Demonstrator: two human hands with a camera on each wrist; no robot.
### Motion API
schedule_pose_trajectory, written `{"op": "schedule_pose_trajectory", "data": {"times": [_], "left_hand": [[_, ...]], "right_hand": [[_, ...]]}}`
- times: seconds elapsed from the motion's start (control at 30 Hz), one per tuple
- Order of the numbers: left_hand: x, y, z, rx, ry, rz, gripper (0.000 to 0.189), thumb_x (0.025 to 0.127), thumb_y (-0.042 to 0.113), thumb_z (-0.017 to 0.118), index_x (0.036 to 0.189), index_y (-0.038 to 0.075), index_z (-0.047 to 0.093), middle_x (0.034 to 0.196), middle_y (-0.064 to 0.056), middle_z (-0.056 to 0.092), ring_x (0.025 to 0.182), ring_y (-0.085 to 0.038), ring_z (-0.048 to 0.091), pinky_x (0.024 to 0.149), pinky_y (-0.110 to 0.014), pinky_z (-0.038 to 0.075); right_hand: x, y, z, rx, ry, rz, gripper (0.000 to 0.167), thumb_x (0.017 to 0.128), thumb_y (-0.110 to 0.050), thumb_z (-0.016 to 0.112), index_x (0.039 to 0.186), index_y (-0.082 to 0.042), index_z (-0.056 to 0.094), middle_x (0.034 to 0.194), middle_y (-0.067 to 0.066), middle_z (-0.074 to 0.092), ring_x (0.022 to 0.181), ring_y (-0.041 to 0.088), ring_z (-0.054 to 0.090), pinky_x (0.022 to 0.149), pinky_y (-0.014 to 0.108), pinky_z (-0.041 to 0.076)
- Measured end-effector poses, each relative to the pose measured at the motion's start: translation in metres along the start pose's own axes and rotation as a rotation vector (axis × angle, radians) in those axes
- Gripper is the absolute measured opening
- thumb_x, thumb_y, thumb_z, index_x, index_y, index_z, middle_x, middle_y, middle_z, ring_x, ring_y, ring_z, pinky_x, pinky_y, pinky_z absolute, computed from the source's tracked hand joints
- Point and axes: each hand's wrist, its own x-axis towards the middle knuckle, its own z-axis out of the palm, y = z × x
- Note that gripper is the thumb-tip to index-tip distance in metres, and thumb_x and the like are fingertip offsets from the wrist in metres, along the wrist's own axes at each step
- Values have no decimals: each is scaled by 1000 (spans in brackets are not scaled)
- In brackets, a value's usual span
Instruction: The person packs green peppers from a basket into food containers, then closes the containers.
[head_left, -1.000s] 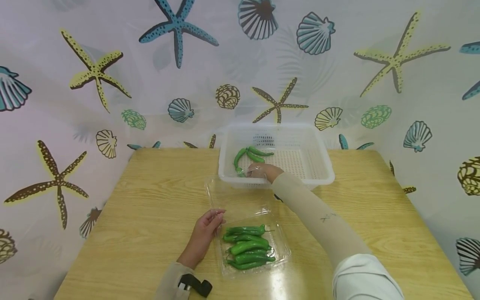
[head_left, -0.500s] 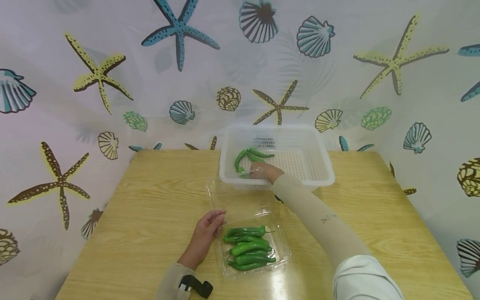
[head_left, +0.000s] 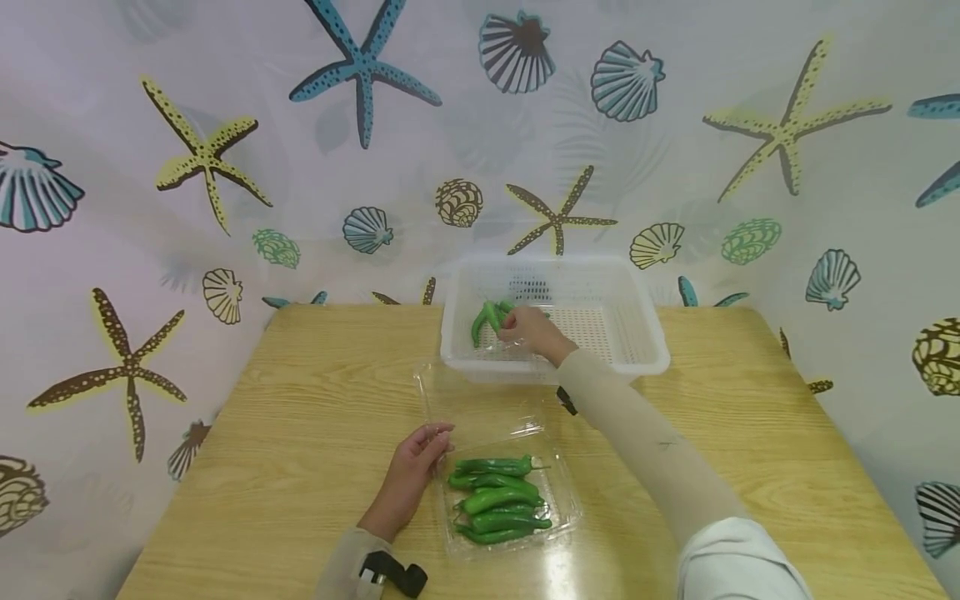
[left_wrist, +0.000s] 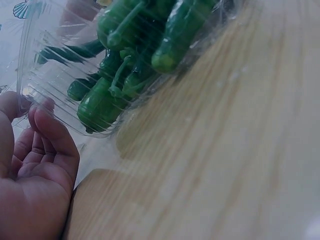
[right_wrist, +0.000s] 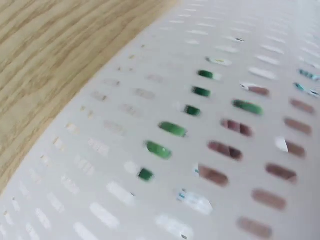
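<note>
My left hand (head_left: pixel 408 471) pinches the left edge of a clear plastic clamshell box (head_left: pixel 566 492), near its hinge. Thumb and fingertips meet at the plastic in the left wrist view. Several green peppers (head_left: pixel 498 500) lie side by side in the box's base, and its lid (head_left: pixel 480 396) is folded back on the table. Inside the white basket, my right hand (head_left: pixel 534 332) pinches a green pepper (head_left: pixel 492 315), which stands tilted at its fingertips. Other green peppers (head_left: pixel 477 327) lie close by, partly hidden. The right wrist view shows hand and peppers only through the basket's slots.
The white perforated basket (head_left: pixel 651 350) stands at the back of the wooden table (head_left: pixel 322 375), behind the clamshell lid. A curtain (head_left: pixel 420 133) printed with starfish and shells hangs behind and around the table.
My right hand has lifted slightly inside the basket and shifted back, with a pepper now raised at its fingertips. The left hand holds its place on the box.
</note>
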Motion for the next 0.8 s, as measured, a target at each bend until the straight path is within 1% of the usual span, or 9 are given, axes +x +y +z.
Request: {"op": "schedule_pose_trajectory", "data": {"times": [0.1, 0.17, 0.3, 0.47, 0.57, 0.67, 0.8], "left_hand": [[0, 0, 0, 9, 3, 3, 44, 89, 38, 61, 118, 6, 58, 97, -11, 59, 79, -13, 51, 64, -21, 43], [1, 0, 0, 12, 1, 2, 45, 89, 38, 61, 119, 5, 58, 98, -13, 59, 81, -14, 52, 64, -22, 43], [1, 1, -1, 25, -4, 1, 47, 89, 39, 61, 120, 5, 58, 101, -15, 59, 83, -16, 53, 65, -22, 43], [0, 2, -2, 50, 16, 3, 45, 88, 41, 61, 118, 7, 59, 100, -14, 59, 82, -16, 52, 64, -21, 43], [1, 2, -1, 29, 15, -1, 46, 87, 42, 62, 118, 8, 59, 100, -14, 59, 84, -15, 54, 65, -21, 44], [1, 1, 1, 10, 10, -4, 46, 87, 42, 62, 117, 7, 59, 101, -13, 59, 86, -14, 55, 65, -20, 44], [1, 0, 3, 8, 8, -2, 45, 87, 40, 62, 118, 6, 59, 99, -13, 59, 82, -13, 53, 63, -20, 43]], "right_hand": [[-5, 2, -11, 83, 75, -21, 31, 89, -23, 61, 105, 3, 62, 101, 14, 63, 89, 25, 59, 75, 36, 50], [-11, 3, -19, 106, 101, -35, 31, 89, -24, 61, 106, 2, 62, 100, 13, 63, 89, 23, 59, 75, 35, 50], [-24, 5, -29, 123, 117, -21, 33, 90, -26, 60, 111, 0, 59, 102, 11, 62, 93, 22, 58, 78, 36, 49], [-34, 7, -33, 122, 135, -30, 32, 90, -28, 60, 107, -1, 59, 99, 10, 62, 90, 22, 58, 76, 35, 49], [-40, 8, -34, 110, 158, -38, 31, 89, -30, 61, 105, -4, 60, 96, 7, 62, 89, 21, 58, 76, 34, 48], [-49, 9, -35, 121, 176, -53, 28, 89, -29, 61, 103, -5, 60, 95, 6, 62, 89, 19, 58, 77, 34, 48], [-64, 10, -38, 153, 196, -84, 25, 88, -25, 61, 102, -5, 60, 93, 5, 63, 87, 19, 58, 78, 35, 48]]}}
